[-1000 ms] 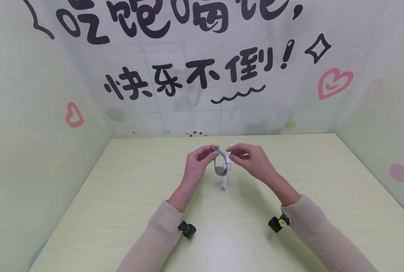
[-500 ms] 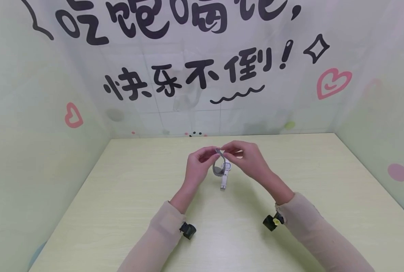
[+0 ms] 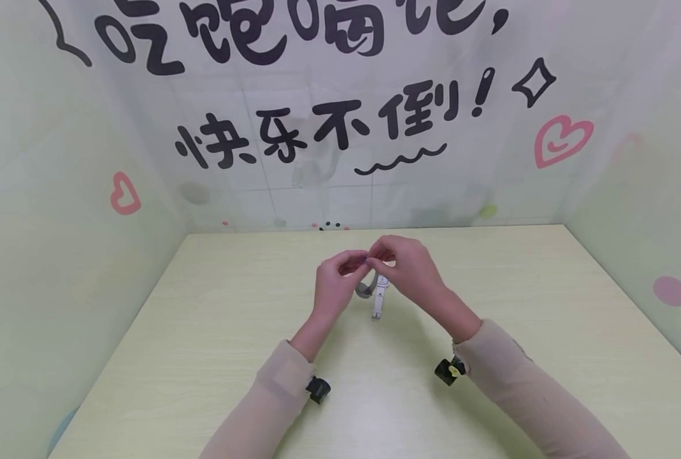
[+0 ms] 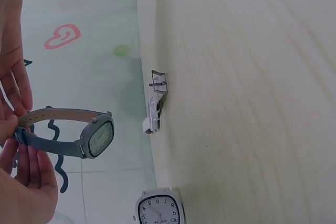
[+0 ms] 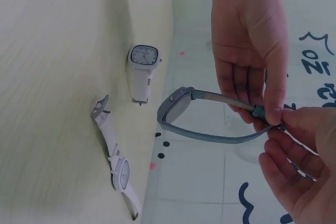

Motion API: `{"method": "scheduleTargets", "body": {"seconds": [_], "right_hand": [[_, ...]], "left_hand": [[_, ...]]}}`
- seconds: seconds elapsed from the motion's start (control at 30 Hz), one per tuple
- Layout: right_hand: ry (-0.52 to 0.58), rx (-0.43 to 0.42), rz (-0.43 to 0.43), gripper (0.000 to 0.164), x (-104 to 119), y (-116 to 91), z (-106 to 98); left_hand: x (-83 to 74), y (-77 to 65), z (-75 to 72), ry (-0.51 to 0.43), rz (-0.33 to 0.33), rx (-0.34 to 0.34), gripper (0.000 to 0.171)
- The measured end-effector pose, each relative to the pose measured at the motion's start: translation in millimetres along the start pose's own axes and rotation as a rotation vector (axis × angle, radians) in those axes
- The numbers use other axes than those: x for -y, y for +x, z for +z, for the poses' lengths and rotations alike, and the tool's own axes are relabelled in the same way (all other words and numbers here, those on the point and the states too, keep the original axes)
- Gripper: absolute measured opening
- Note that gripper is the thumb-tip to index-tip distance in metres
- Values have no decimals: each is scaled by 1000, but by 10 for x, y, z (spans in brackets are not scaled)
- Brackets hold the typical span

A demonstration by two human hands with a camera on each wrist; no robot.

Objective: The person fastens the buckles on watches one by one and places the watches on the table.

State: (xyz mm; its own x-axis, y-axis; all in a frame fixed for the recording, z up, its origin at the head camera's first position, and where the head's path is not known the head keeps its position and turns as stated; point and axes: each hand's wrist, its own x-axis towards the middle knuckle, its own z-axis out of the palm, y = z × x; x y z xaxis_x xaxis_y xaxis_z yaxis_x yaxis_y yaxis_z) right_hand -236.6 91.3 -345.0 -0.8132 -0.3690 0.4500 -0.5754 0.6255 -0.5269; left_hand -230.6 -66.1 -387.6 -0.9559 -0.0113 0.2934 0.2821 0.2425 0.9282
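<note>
A grey-blue wristwatch hangs above the table, its strap bent into a loop and its squarish case lowest. My left hand pinches the strap at the top of the loop. My right hand meets it there, thumb and fingertips on the same strap end; in the right wrist view the fingers cover part of this join. On the table below lies a white watch, its strap stretched out. Another white watch, with a square dial, shows in the right wrist view; my left hand hides it in the head view.
The pale wooden table runs back to a printed cloth wall, with cloth sides left and right. Small black cameras sit on both wrists. Both white watches lie near the back of the table, close to the hands.
My right hand has moved left from beside the watch to the strap ends and now pinches there with the left hand. The watch has shifted slightly left; the white watches stay put.
</note>
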Motion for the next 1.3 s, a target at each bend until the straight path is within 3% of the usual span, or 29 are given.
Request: {"method": "scheduleTargets", "body": {"seconds": [0.23, 0.43, 0.73, 1.3], "right_hand": [[-182, -17, 12, 9, 55, 1, 51], [-205, -24, 41, 9, 50, -14, 82], [-173, -63, 65, 7, 0, -58, 127], [125, -136, 125, 5, -40, -74, 85]], "left_hand": [[-12, -34, 13, 68, 36, -22, 23], [14, -52, 24, 110, 71, -11, 24], [51, -39, 31, 198, 110, 11, 22], [55, -51, 15, 320, 12, 90, 21]]}}
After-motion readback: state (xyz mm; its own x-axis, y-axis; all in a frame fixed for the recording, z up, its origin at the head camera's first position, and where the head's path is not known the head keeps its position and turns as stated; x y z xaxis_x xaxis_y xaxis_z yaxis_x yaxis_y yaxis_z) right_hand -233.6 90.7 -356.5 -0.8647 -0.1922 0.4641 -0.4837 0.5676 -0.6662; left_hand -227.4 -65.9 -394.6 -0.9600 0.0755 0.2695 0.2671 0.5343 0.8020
